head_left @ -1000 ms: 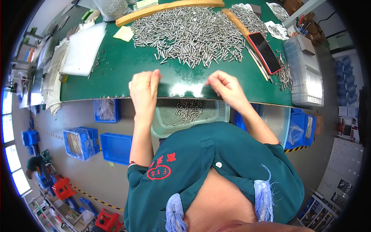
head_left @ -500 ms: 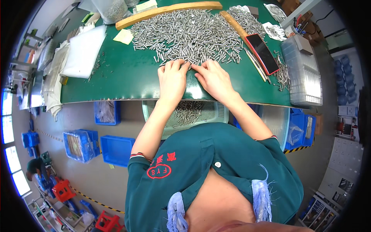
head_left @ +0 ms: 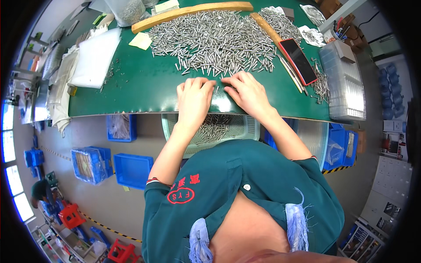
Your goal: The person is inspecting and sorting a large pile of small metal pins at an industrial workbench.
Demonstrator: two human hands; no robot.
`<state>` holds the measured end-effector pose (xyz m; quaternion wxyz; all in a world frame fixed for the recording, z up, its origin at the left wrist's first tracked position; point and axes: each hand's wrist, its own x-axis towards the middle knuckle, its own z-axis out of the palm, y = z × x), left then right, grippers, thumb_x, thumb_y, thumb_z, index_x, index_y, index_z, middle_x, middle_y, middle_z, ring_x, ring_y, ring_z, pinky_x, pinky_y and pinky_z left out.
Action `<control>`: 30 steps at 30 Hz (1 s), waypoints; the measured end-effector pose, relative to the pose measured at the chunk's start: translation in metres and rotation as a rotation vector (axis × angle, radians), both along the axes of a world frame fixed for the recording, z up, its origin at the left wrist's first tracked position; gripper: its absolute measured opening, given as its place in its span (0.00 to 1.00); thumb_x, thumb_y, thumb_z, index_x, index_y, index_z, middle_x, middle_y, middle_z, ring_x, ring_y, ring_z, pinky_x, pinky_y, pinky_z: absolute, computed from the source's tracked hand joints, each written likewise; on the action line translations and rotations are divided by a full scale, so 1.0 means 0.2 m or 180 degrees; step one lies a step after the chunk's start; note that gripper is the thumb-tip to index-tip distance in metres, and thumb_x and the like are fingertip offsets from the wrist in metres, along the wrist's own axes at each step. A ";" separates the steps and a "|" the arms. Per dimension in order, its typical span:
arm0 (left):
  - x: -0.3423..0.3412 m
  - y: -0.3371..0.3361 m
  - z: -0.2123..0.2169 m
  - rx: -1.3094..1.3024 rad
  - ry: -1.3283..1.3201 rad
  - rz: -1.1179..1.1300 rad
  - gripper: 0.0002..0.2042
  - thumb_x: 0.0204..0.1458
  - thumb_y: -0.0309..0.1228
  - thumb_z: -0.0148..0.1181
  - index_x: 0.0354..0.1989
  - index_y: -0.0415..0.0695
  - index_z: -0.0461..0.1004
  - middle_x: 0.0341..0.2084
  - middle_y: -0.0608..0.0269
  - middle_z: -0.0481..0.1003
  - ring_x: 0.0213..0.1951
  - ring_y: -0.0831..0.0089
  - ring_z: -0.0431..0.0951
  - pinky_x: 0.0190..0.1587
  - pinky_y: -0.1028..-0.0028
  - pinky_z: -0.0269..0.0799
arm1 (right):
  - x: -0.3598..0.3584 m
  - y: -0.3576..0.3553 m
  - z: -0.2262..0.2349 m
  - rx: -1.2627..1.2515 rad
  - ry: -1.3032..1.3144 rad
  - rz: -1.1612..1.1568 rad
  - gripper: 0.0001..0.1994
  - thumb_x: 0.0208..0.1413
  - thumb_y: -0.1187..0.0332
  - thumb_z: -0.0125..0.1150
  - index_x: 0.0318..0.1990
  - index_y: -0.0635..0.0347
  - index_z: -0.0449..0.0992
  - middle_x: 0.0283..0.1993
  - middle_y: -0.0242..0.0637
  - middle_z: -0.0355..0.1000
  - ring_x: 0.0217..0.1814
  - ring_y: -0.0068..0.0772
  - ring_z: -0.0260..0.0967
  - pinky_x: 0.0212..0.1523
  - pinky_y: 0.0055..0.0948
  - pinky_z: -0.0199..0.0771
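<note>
A wide pile of short silvery metal pins (head_left: 215, 41) covers the far middle of the green table (head_left: 144, 94). Close to the near edge, a single pin (head_left: 217, 90) lies between my hands, apart from the pile. My left hand (head_left: 194, 98) rests just left of it, fingers loosely bent, with nothing visible in them; the palm side is hidden. On the other side, my right hand (head_left: 251, 95) has its thumb and forefinger apart and holds nothing. Below the table edge, a pale green basket (head_left: 252, 127) contains more pins (head_left: 212, 131).
Wooden bars (head_left: 193, 9) border the pile. At right lie a red-edged phone (head_left: 298, 61), thin tools (head_left: 291, 74), loose pins (head_left: 321, 81) and clear plastic cases (head_left: 344, 87). White sheets (head_left: 94, 61) lie left. Blue bins (head_left: 133, 168) stand on the floor; a person (head_left: 41, 193) bends far left.
Both hands have drawn back from the pile toward the near edge and moved slightly apart. A single pin now shows between them on the table.
</note>
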<state>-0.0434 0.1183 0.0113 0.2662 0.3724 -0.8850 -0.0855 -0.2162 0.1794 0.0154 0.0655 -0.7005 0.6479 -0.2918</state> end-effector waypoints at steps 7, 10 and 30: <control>-0.09 -0.08 -0.04 -0.0553 -0.0379 -0.0161 0.10 0.46 0.29 0.57 0.37 0.55 0.80 0.28 0.72 0.68 0.37 0.72 0.68 0.46 0.66 0.61 | -0.01 0.03 0.04 0.0000 0.0265 -0.0109 0.11 0.49 0.66 0.62 0.42 0.51 0.78 0.35 0.30 0.67 0.41 0.33 0.67 0.42 0.30 0.70; -0.10 -0.09 -0.01 -0.0843 -0.0585 -0.0222 0.10 0.46 0.30 0.57 0.37 0.54 0.80 0.29 0.72 0.68 0.37 0.71 0.68 0.47 0.66 0.61 | -0.01 0.02 0.02 0.0049 0.0263 -0.0072 0.10 0.49 0.65 0.63 0.41 0.51 0.78 0.35 0.30 0.67 0.41 0.32 0.67 0.41 0.31 0.70; 0.43 -0.33 0.05 -0.0997 -0.0527 0.1560 0.07 0.51 0.37 0.60 0.30 0.49 0.77 0.35 0.67 0.76 0.40 0.67 0.73 0.49 0.61 0.63 | -0.01 0.06 0.01 -0.0077 0.0236 -0.0014 0.07 0.46 0.64 0.65 0.27 0.54 0.73 0.32 0.30 0.67 0.37 0.34 0.68 0.36 0.33 0.70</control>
